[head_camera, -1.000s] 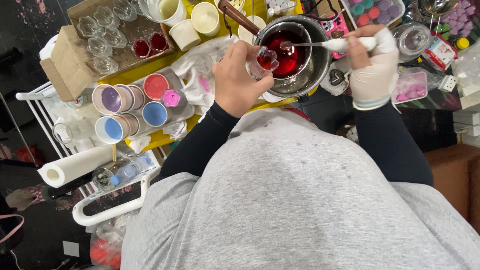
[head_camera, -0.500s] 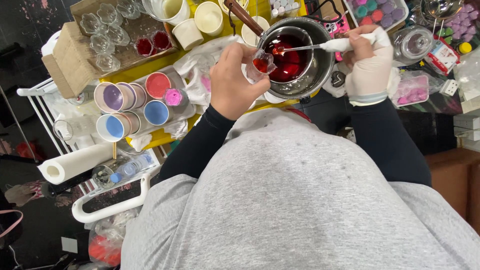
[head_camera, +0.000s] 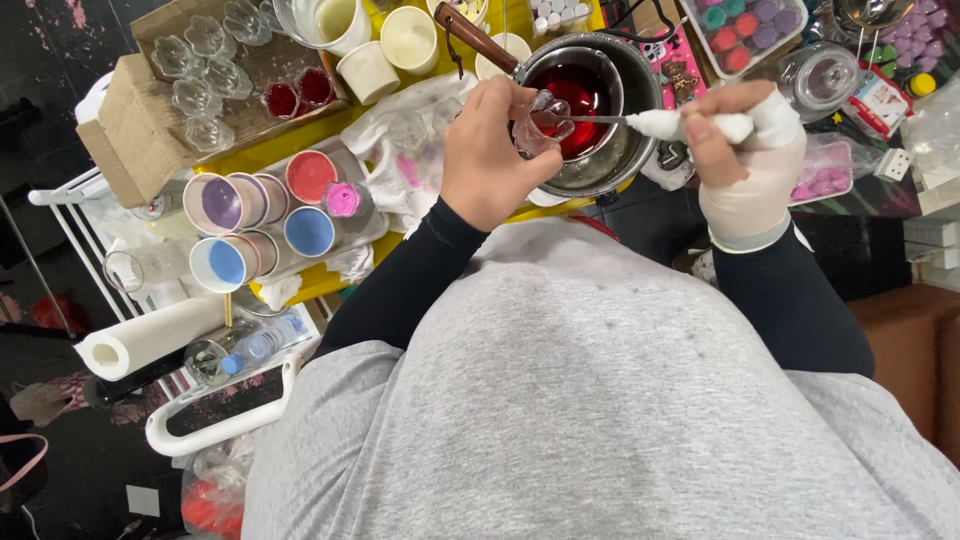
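My left hand (head_camera: 490, 155) grips a small flower-shaped glass cup (head_camera: 541, 122) with red liquid in it, held at the near rim of a steel pot (head_camera: 640, 85). An inner pot (head_camera: 585, 88) with a wooden handle (head_camera: 470, 35) holds dark red liquid. My right hand (head_camera: 745, 150), in a pale glove, holds a spoon (head_camera: 655, 122) by its white-wrapped handle. The spoon's tip reaches the glass cup over the red liquid.
A cardboard tray (head_camera: 135, 110) at the left holds empty glass cups (head_camera: 200, 70) and two red-filled ones (head_camera: 298, 92). Round tins of purple, blue and red (head_camera: 260, 215) lie below it. Cream cups (head_camera: 405, 38), a paper towel roll (head_camera: 150, 335) and boxes of coloured pieces (head_camera: 745, 25) surround the pot.
My left hand has shifted the glass cup slightly right and tilted it. The spoon has drawn back from the pot's middle to the cup, and my right hand has dropped lower.
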